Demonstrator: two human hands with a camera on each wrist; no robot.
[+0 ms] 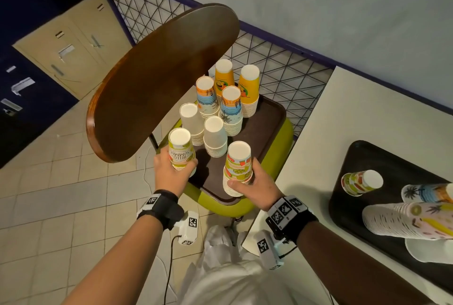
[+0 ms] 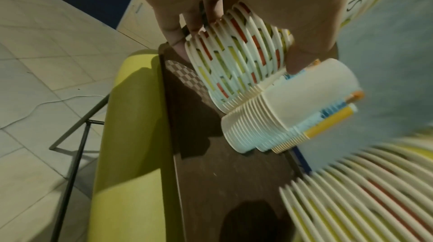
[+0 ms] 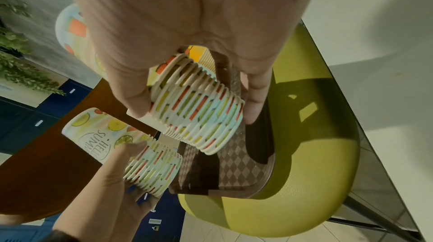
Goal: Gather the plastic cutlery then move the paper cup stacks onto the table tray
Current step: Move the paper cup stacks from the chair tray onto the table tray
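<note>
Several upside-down paper cup stacks stand on a brown tray [image 1: 267, 118] that lies on a green chair seat. My left hand [image 1: 175, 171] grips the "Hello Summer" stack [image 1: 181, 150] at the tray's left edge; the left wrist view shows fingers and thumb round its rims [image 2: 236, 55]. My right hand [image 1: 257, 185] grips a fruit-print stack [image 1: 238, 169] at the tray's front edge, thumb on the near side [image 3: 199, 112]. I cannot tell whether either stack rests on the tray. The dark table tray [image 1: 353, 189] at the right holds cup stacks lying on their sides. No cutlery shows.
The chair's brown backrest [image 1: 161, 79] rises close to the left of the cups. Two plain white stacks [image 1: 215, 135], two beach-print and two orange stacks stand behind. The white table [image 1: 343, 113] adjoins the chair on the right. A wire fence and wall are behind.
</note>
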